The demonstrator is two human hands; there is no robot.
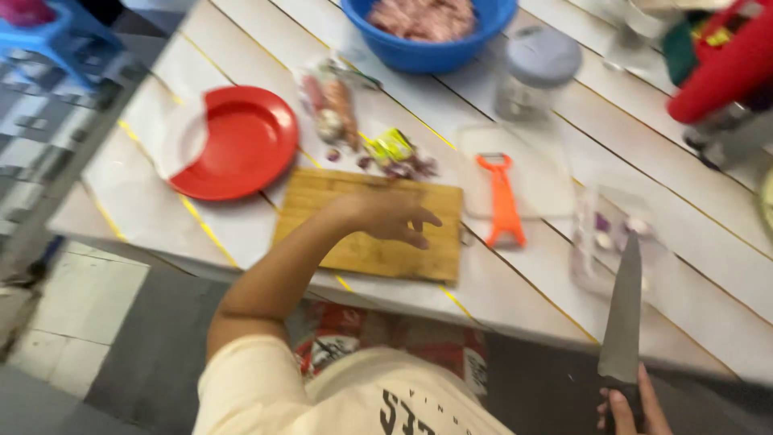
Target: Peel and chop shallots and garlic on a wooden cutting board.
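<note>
Gripping a knife point(624, 322), right hand point(632, 407) fingers clamp; left hand point(386, 216) fingers apart over cutting board point(322, 205) beside orange peeler point(503, 201).

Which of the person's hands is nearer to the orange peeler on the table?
Left. The left hand rests over the wooden cutting board, just beside the orange peeler. The right hand is low at the frame's edge, gripping a large knife, farther off.
</note>
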